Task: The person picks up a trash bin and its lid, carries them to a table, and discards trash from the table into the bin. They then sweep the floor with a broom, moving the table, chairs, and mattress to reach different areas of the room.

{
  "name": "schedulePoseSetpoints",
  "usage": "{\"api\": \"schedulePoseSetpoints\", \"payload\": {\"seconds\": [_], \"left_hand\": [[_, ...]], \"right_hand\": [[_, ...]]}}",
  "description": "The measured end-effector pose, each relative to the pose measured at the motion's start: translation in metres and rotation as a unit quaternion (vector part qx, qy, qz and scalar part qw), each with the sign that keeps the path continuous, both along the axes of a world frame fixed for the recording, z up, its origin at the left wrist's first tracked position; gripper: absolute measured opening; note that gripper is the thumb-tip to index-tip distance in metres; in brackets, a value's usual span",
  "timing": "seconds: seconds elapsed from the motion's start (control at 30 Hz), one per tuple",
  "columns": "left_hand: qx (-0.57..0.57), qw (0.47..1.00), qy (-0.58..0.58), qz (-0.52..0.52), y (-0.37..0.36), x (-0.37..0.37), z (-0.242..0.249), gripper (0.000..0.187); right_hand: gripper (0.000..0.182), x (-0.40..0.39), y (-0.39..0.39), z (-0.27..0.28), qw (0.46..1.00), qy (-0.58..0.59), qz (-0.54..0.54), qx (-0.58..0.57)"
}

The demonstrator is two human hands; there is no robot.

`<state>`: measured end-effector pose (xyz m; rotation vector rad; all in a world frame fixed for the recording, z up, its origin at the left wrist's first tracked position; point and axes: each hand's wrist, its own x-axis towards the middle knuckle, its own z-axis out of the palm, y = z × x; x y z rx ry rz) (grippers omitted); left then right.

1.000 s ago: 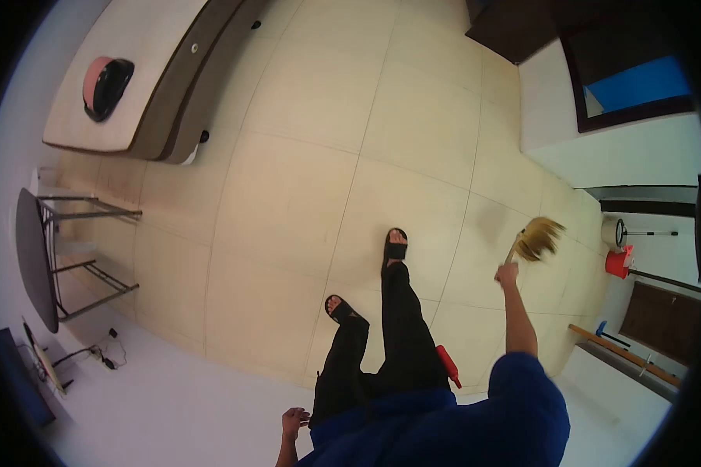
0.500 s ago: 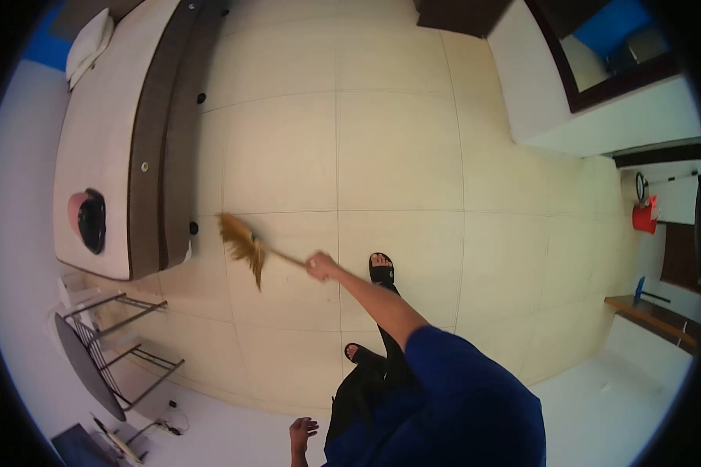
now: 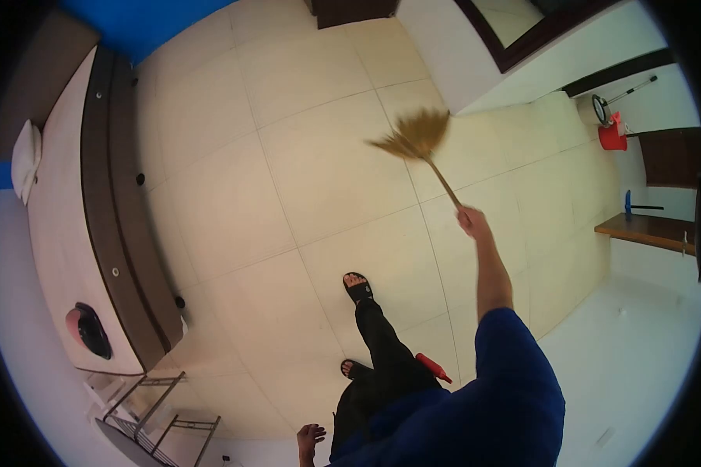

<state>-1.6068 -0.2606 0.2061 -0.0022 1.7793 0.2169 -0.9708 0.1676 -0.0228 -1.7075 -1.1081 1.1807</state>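
Note:
A straw broom [image 3: 422,134] has its bristles fanned out over the tiled floor [image 3: 319,179], up and right of centre. My right hand [image 3: 472,222] is wrapped round the end of its handle, with the arm stretched forward. Low in the view, beside my black trousers, my left hand [image 3: 310,439] hangs with its fingers apart and nothing in it. Both feet in black sandals [image 3: 357,288] stand on the floor, one ahead of the other. A red object [image 3: 433,367] shows at my right hip.
Along the left stands a bed [image 3: 63,202] with a pillow [image 3: 26,162] and a black and pink helmet [image 3: 92,330]. A chair [image 3: 133,436] is at lower left. Right: a red bucket [image 3: 613,134], a wooden ledge [image 3: 646,232] and a white wall corner [image 3: 463,70].
My right hand has swung the broom from the left, near the bed, to the upper right. The view has turned, and the red object at my hip now shows.

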Motion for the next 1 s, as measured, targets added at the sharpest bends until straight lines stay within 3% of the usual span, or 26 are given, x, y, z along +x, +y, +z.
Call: {"api": "schedulePoseSetpoints", "payload": {"seconds": [0.03,0.07,0.13,0.2,0.23,0.27,0.33,0.4,0.5,0.57,0.6,0.63,0.7,0.73,0.77,0.83,0.87,0.9,0.97,1.0], "left_hand": [[0.012,1.000,0.003,-0.002,0.010,0.000,0.001,0.027],[0.024,1.000,0.007,-0.005,0.017,-0.001,0.002,0.027],[0.025,1.000,0.006,-0.011,0.030,-0.003,0.006,0.027],[0.019,1.000,0.002,-0.019,0.031,-0.003,0.008,0.026],[0.016,1.000,-0.001,-0.025,0.028,-0.004,0.005,0.026],[0.011,0.999,-0.005,-0.032,0.028,-0.006,0.006,0.025],[0.027,0.983,0.021,-0.182,0.040,-0.008,0.008,0.024],[0.068,0.961,0.036,-0.266,0.048,-0.016,-0.002,0.022],[0.016,0.978,0.046,-0.204,0.075,-0.029,-0.005,0.021],[0.042,0.986,0.024,-0.160,0.078,-0.048,-0.009,0.022],[0.045,0.987,0.023,-0.150,0.079,-0.055,-0.008,0.022],[0.046,0.989,0.021,-0.141,0.079,-0.063,-0.005,0.021],[0.029,0.985,0.020,-0.169,0.076,-0.075,-0.011,0.021],[0.017,0.982,0.019,-0.185,0.073,-0.083,-0.012,0.021],[0.022,0.982,0.010,-0.189,0.072,-0.090,-0.015,0.021],[0.034,0.981,-0.012,-0.192,0.061,-0.098,-0.022,0.020],[0.091,0.949,-0.004,-0.302,0.064,-0.102,-0.022,0.020],[0.091,0.945,0.002,-0.315,0.066,-0.116,-0.025,0.020],[0.087,0.939,0.010,-0.333,0.064,-0.125,-0.030,0.020],[0.104,0.946,-0.003,-0.306,0.071,-0.128,-0.021,0.021]], "right_hand": [[0.024,0.014,-0.028,0.040,0.932,0.221,-0.213,-0.194],[0.023,0.020,-0.051,0.066,0.921,0.133,-0.269,-0.247],[0.014,0.013,-0.093,0.102,0.946,-0.053,-0.204,-0.248],[0.008,-0.028,-0.125,0.168,0.935,0.105,-0.280,-0.192],[0.031,-0.052,-0.136,0.200,0.918,0.157,-0.304,-0.200],[0.042,-0.075,-0.145,0.229,0.913,0.193,-0.284,-0.219],[0.042,-0.115,-0.150,0.254,0.904,0.260,-0.221,-0.258],[0.042,-0.138,-0.134,0.242,0.919,0.249,-0.143,-0.270],[0.035,-0.112,-0.111,0.179,0.933,0.168,-0.069,-0.312],[0.034,-0.056,-0.112,0.139,0.933,0.142,-0.042,-0.327],[0.029,-0.004,-0.128,0.095,0.910,0.303,-0.067,-0.276],[0.021,0.015,-0.126,0.090,0.914,0.170,-0.173,-0.324],[0.012,0.025,-0.121,0.084,0.875,-0.185,-0.199,-0.400],[0.012,0.037,-0.137,0.063,0.943,-0.059,-0.240,-0.221],[0.011,0.053,-0.159,0.028,0.961,0.068,-0.268,-0.028],[0.012,0.024,-0.178,0.104,0.823,0.268,-0.498,0.046],[0.011,-0.006,-0.198,0.127,0.857,0.088,-0.506,-0.028],[0.010,-0.035,-0.210,0.144,0.859,-0.093,-0.494,-0.096],[0.007,-0.085,-0.235,0.182,0.871,-0.196,-0.417,-0.170],[0.008,-0.113,-0.249,0.199,0.892,-0.177,-0.378,-0.173]]}}
